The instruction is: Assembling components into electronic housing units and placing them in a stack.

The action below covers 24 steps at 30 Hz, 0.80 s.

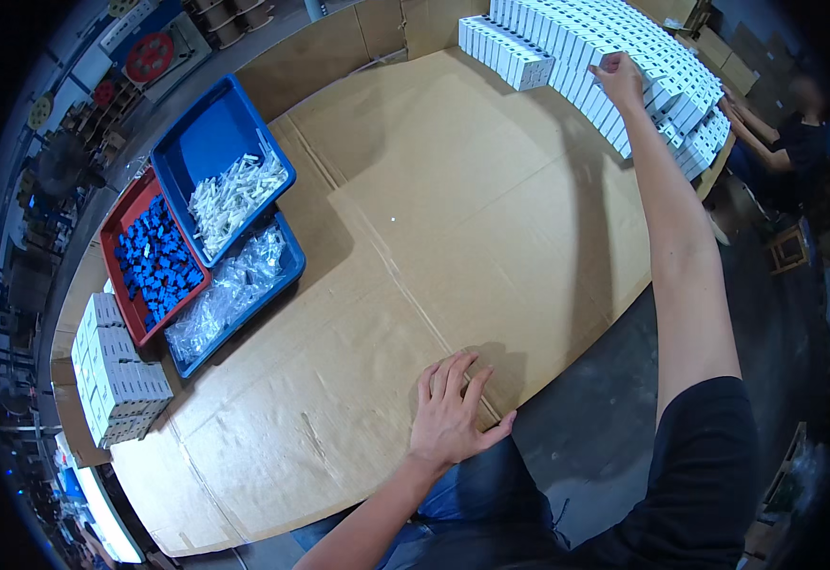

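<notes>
My left hand (453,410) rests palm down near the front edge of the cardboard-covered table (415,237), fingers spread and nothing in it. With the arm stretched far to the right, my right hand (618,80) is at the front face of a large block of small white boxes (567,47). Its thumb and fingertips are pinched together at one box's edge. Whether that box is gripped or only touched is too small to make out. A shorter row of white boxes (505,55) stands at the left of the block.
At the left, a blue tray (210,104) with white pieces overlaps a red tray (115,228) of blue parts (158,261) and a lower blue tray (291,271) with clear bags (229,294). More white boxes (115,370) are stacked nearby. Another person (790,142) sits beyond the right edge.
</notes>
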Available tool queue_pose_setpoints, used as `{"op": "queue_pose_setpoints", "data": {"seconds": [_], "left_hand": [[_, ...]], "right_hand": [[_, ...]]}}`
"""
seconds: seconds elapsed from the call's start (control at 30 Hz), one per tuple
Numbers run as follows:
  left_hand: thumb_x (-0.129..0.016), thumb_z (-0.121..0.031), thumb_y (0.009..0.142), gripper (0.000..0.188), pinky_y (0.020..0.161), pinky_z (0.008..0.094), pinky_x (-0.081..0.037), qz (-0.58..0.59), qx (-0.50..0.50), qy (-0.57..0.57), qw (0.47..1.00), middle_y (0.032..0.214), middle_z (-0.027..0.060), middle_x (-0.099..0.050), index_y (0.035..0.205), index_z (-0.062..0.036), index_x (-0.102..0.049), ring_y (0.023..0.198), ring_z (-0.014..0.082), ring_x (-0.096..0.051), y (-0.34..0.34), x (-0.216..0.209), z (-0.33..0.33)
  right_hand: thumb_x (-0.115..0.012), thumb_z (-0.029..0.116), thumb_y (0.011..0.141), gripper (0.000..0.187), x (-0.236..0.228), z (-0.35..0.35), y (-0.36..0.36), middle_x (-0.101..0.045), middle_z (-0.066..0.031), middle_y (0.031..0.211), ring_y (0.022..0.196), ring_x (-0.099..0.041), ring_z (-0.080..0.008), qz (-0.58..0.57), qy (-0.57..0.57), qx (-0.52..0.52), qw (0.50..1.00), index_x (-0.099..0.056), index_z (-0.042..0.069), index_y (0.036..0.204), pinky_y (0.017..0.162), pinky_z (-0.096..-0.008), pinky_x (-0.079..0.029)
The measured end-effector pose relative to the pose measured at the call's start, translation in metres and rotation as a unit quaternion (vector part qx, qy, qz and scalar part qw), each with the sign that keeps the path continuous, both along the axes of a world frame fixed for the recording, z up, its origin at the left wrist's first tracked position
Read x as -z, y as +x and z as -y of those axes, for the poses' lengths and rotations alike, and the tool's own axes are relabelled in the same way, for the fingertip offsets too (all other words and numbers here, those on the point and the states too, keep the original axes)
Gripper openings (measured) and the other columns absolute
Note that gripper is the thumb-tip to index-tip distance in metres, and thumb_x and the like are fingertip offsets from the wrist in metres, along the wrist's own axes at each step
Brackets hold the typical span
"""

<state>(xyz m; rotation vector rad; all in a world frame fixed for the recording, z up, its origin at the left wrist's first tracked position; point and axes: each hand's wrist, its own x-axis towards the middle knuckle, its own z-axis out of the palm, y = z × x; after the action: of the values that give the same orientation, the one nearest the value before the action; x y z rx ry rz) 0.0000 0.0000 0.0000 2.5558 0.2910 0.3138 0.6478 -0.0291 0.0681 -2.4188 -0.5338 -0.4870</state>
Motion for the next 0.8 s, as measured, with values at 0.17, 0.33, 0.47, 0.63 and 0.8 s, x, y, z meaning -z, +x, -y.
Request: {"op": "queue_pose_setpoints", "data": {"seconds": [0.17, 0.33, 0.47, 0.63, 0.8], "left_hand": [[-0.078, -0.054, 0.081, 0.069, 0.116, 0.0523, -0.033, 0.030, -0.006, 0.023, 0.999, 0.140, 0.0159, -0.054, 0.129, -0.0064, -0.064, 0.137, 0.0362, -0.047, 0.001, 0.002, 0.002], [-0.076, -0.053, 0.083, 0.068, 0.118, 0.0524, -0.033, 0.066, -0.015, 0.003, 0.998, 0.141, 0.0177, -0.052, 0.129, -0.0053, -0.063, 0.137, 0.0373, -0.046, 0.000, 0.008, 0.006], [-0.072, -0.052, 0.088, 0.065, 0.119, 0.0525, -0.033, 0.077, -0.029, 0.020, 0.996, 0.142, 0.0200, -0.052, 0.131, -0.0045, -0.061, 0.138, 0.0380, -0.046, -0.019, 0.009, 0.005], [-0.069, -0.049, 0.092, 0.057, 0.118, 0.0508, -0.034, 0.141, -0.020, 0.040, 0.989, 0.138, 0.0190, -0.055, 0.127, -0.0047, -0.062, 0.135, 0.0360, -0.048, -0.026, 0.023, 0.012], [-0.073, -0.034, 0.089, 0.040, 0.113, 0.0482, -0.039, 0.197, 0.000, 0.022, 0.980, 0.127, 0.0142, -0.060, 0.118, -0.0076, -0.063, 0.126, 0.0322, -0.054, -0.057, 0.024, 0.024]], "right_hand": [[-0.087, 0.037, 0.083, 0.065, 0.015, 0.014, -0.005, -0.072, -0.0191, 0.123, 0.118, -0.068, -0.0334, 0.075, 0.028, -0.034, 0.996, -0.064, 0.001, 0.132, 0.103, -0.0435, -0.052], [-0.078, 0.018, 0.089, 0.044, 0.026, 0.046, -0.043, -0.072, -0.0194, 0.122, 0.115, -0.069, -0.0327, 0.121, 0.076, -0.109, 0.984, -0.068, 0.000, 0.127, 0.101, -0.0418, -0.053], [-0.068, 0.011, 0.098, 0.031, 0.036, 0.045, -0.175, -0.074, -0.0159, 0.120, 0.113, -0.072, -0.0260, 0.069, 0.020, -0.207, 0.976, -0.067, -0.001, 0.126, 0.094, -0.0372, -0.056], [-0.066, 0.006, 0.101, 0.019, 0.043, 0.089, -0.384, -0.074, -0.0142, 0.114, 0.109, -0.071, -0.0233, -0.072, 0.093, -0.325, 0.939, -0.069, -0.001, 0.118, 0.099, -0.0359, -0.055], [-0.065, -0.002, 0.093, 0.024, 0.053, 0.131, -0.565, -0.069, -0.0186, 0.129, 0.118, -0.067, -0.0334, -0.035, 0.069, -0.339, 0.937, -0.068, -0.003, 0.117, 0.103, -0.0413, -0.052]]}}
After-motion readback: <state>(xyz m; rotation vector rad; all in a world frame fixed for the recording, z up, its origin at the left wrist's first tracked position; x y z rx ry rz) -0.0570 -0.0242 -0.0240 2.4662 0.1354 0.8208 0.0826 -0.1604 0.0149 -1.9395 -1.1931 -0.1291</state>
